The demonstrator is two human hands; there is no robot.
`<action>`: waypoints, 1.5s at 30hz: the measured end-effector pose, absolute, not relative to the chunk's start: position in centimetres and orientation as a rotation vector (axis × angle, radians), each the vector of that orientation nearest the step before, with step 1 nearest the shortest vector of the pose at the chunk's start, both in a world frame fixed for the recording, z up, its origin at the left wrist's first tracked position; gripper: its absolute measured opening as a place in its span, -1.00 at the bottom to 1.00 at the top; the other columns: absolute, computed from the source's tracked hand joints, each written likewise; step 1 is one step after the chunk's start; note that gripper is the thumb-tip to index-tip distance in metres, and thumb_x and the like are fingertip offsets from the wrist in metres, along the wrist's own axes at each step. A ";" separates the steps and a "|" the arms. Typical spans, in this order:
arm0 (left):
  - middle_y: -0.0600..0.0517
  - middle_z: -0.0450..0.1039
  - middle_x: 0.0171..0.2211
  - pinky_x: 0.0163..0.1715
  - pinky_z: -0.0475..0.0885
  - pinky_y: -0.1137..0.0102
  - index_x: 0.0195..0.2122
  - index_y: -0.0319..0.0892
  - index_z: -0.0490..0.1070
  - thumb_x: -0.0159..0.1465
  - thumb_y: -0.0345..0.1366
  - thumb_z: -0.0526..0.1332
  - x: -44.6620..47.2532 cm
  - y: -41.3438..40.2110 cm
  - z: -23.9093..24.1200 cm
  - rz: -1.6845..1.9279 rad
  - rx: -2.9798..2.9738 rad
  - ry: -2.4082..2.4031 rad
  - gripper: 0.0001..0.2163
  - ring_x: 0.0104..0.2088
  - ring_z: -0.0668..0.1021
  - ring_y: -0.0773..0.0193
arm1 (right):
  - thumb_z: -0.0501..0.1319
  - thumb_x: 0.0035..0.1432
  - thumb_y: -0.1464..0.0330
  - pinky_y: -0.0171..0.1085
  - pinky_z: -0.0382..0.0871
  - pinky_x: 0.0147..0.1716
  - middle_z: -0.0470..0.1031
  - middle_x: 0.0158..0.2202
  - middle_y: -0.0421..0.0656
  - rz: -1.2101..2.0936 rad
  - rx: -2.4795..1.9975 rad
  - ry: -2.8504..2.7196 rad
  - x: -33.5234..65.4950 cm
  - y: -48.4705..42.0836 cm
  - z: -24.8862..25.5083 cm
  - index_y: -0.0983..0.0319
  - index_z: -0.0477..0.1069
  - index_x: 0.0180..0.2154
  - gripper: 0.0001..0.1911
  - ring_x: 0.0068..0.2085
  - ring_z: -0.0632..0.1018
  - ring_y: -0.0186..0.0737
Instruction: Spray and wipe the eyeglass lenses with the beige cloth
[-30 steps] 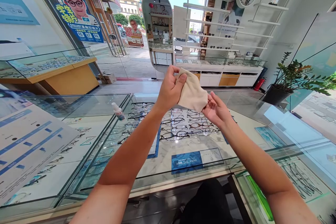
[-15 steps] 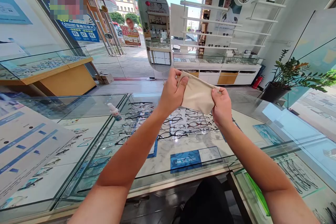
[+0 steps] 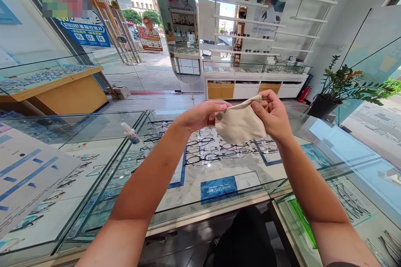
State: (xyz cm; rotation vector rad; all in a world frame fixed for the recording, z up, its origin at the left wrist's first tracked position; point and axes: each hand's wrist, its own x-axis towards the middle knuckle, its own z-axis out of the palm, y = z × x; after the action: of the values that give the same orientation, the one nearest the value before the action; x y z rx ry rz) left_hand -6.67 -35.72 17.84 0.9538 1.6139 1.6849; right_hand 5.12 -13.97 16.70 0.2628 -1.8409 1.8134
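Observation:
A beige cleaning cloth (image 3: 238,125) hangs in the air between both hands, above the glass display counter (image 3: 188,200). My left hand (image 3: 202,114) pinches the cloth's left edge with thumb and fingers closed. My right hand (image 3: 273,114) pinches its upper right corner, fingers curled. The cloth sags into a soft pouch shape. Rows of eyeglass frames (image 3: 206,150) lie inside the case right under the hands.
A small white spray bottle (image 3: 130,132) stands on the glass to the left. A tall mirror (image 3: 180,29), wall shelves with glasses (image 3: 250,37) and a potted plant (image 3: 347,87) stand beyond the counter. Another display case (image 3: 53,87) is at the far left.
My right hand rose from under the cloth to grip its upper right corner. Both hands dropped lower and spread the cloth between them. The view shifted slightly right.

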 end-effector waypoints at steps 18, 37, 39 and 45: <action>-0.01 0.48 -0.42 -0.49 0.37 0.40 -0.32 -0.17 0.62 0.18 0.08 0.53 -4.8 -34.0 16.5 1.294 1.337 1.640 -0.62 -0.46 0.49 0.26 | 0.53 0.16 0.02 -0.35 0.32 -0.52 0.58 -0.45 -0.29 2.189 0.454 -2.216 5.0 -13.7 16.2 0.14 0.42 -0.13 -0.53 -0.50 0.50 -0.33; -0.12 0.69 -0.08 -0.24 0.59 0.41 -0.03 -0.18 0.64 0.21 -0.11 0.54 -6.0 -35.6 17.0 1.758 0.869 1.570 -0.63 -0.12 0.68 0.13 | 0.29 0.28 0.49 -0.11 0.37 0.10 0.73 0.00 0.06 0.181 -0.706 -3.091 -3.6 -3.0 5.5 0.14 0.74 -0.05 -0.69 0.08 0.67 0.05; -0.12 0.69 -0.06 -0.16 0.62 0.36 -0.05 -0.16 0.66 0.22 -0.14 0.54 -6.2 -35.5 16.8 1.780 0.879 1.541 -0.67 -0.04 0.69 0.07 | 0.28 0.28 0.51 -0.09 0.34 0.13 0.73 0.01 0.05 0.151 -0.689 -3.102 -3.7 -3.0 5.2 0.12 0.74 -0.05 -0.67 0.10 0.66 0.04; -0.13 0.70 -0.01 -0.05 0.65 0.28 0.00 -0.15 0.65 0.28 -0.20 0.50 -5.9 -35.5 16.8 1.882 0.861 1.466 -0.71 0.01 0.70 0.04 | 0.28 0.25 0.51 -0.12 0.31 0.11 0.75 -0.08 0.01 0.169 -0.657 -3.037 -4.1 -2.8 4.6 0.13 0.74 -0.12 -0.70 0.06 0.66 0.00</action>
State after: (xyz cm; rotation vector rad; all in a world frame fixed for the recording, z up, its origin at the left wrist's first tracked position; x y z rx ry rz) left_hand -5.92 -35.53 16.80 0.8608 1.4663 1.8821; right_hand -4.09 -2.83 4.58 -0.6569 -3.0365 0.1690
